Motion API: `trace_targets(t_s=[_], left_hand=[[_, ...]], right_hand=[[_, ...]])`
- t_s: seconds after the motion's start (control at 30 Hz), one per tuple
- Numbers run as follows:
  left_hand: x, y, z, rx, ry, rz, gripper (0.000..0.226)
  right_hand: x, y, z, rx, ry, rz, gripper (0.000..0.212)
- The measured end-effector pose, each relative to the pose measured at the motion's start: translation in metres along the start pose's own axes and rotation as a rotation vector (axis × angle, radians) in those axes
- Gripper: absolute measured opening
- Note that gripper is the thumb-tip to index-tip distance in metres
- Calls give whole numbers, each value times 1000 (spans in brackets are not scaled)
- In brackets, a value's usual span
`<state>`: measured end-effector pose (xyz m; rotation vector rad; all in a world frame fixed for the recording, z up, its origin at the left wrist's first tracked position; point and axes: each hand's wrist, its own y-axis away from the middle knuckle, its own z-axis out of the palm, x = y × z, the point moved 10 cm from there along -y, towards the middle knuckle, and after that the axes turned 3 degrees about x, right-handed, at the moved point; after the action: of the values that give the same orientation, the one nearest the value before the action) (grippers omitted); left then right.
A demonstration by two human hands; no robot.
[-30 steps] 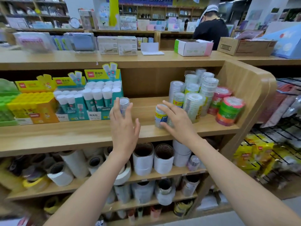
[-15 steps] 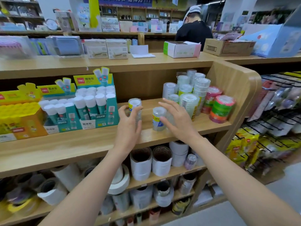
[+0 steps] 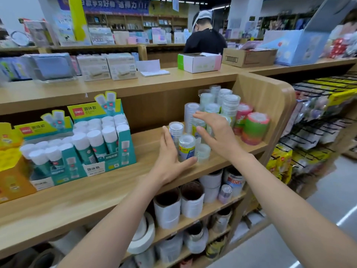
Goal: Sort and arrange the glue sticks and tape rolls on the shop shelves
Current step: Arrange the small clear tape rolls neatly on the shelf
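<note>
Right of glue-stick box [image 3: 100,149]: left hand [image 3: 170,157] clasps tape stacks [image 3: 176,129], right hand [image 3: 218,138] open, hovering above — grouping underway; small loose roll [image 3: 203,151] unplaced, glue sticks look tidy.

The left hand [image 3: 170,159] moved its tape stack [image 3: 175,130] right, against the labelled stack [image 3: 186,147].
</note>
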<state>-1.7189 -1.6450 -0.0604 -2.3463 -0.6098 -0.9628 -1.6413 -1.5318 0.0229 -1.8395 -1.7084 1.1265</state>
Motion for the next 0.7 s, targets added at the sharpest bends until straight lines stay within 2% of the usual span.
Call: trace_targets(t_s=[0.07,0.2,0.3,0.37,0.47,0.6,0.7], left_hand=[[-2,-6,5,-16,14,-10,132],[-4,-14,14,-37,37,14,126],[-6,-17,14,-74,56,24,125],[-8,-19,11,-86,41,5,124],[-14,-23,1,-6,-67,-49,116],[-17,-30,-17,136,-264,-102,72],[-17,-36,-23,178,-291,-89,58]], right_hand=[[2,-9,0,-38,13,13,41],[-6,-24,31,-332,-76,55,43],[-8,-31,45,-441,-103,98,35],[-7,-37,45,-421,-74,97,22],[4,-45,38,-348,27,127,13],[22,-50,29,-267,57,203,10],[22,-57,35,-271,117,194,10]])
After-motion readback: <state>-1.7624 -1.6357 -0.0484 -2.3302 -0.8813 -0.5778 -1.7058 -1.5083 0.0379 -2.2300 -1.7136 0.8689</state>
